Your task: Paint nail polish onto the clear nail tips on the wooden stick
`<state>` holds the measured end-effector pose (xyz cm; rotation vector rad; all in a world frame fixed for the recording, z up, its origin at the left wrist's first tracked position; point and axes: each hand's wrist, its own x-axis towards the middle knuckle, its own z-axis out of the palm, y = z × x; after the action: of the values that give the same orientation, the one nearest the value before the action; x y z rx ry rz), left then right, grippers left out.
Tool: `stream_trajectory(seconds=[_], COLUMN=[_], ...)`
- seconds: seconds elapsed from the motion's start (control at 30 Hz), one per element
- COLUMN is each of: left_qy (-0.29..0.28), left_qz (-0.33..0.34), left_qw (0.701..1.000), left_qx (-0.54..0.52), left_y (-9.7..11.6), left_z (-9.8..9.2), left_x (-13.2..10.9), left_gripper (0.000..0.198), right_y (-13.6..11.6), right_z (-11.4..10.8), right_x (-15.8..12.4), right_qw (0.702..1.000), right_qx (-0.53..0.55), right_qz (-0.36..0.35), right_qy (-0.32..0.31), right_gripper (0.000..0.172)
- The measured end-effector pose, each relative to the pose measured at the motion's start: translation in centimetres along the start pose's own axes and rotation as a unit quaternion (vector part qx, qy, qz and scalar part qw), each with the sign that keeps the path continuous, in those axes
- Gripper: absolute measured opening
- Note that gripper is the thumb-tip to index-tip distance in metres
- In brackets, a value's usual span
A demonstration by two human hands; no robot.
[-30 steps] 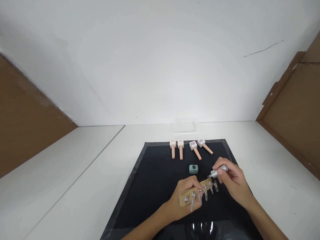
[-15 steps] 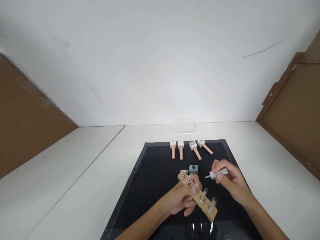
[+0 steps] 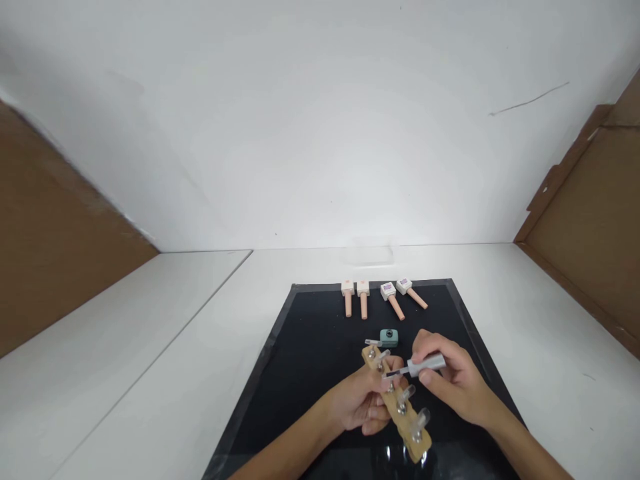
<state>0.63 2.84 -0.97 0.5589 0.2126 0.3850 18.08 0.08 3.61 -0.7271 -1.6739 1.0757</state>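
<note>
My left hand [image 3: 367, 399] is closed around a wooden nail-tip stand [image 3: 406, 427], which slants down to the right. Several clear false nail tips [image 3: 421, 420] stick up from metal studs along it. In my right hand [image 3: 453, 383] is a nail polish brush [image 3: 429, 364], its grey-white cap pinched between thumb and fingers. The dark bristles lie over the middle nail tip, apparently touching it. Just beyond the stand sits an open teal polish bottle [image 3: 389, 338], its dark mouth facing up.
Several white polish bottles with peach caps [image 3: 363, 303] lie at the back of the black mat [image 3: 300, 347]. Behind them, a clear plastic tray [image 3: 371, 255] rests on the white table [image 3: 200, 320]. Brown cardboard [image 3: 580, 220] stands on both sides.
My right hand has moved left and slightly down, bringing the brush from beside the stand onto the middle nail tip. The stand has tilted a little in my left hand.
</note>
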Motion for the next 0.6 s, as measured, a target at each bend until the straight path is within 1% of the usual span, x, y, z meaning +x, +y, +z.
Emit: stream_trajectory(seconds=[0.23, 0.37, 0.5, 0.6], left_qy=[-0.012, -0.020, -0.032, -0.034], left_qz=[-0.009, -0.012, -0.007, -0.003], left_qw=[1.000, 1.000, 0.999, 0.999], left_qx=[-0.016, -0.021, -0.024, -0.026], left_y=[-0.43, -0.33, -0.21, -0.27], left_z=[-0.94, -1.00, -0.89, -1.01], left_x=[0.03, 0.05, -0.07, -0.21], left_gripper=[0.031, 0.029, 0.029, 0.030], right_y=[-0.15, -0.37, -0.24, -0.17], right_z=[-0.06, -0.11, -0.14, -0.14], right_x=[0.22, 0.32, 0.29, 0.23], right_qw=[0.999, 0.998, 0.998, 0.998], right_qx=[-0.041, -0.058, -0.060, -0.052], right_qz=[-0.018, -0.011, -0.006, -0.002], right_qy=[-0.005, 0.003, 0.022, 0.045], right_gripper=[0.014, 0.012, 0.010, 0.014])
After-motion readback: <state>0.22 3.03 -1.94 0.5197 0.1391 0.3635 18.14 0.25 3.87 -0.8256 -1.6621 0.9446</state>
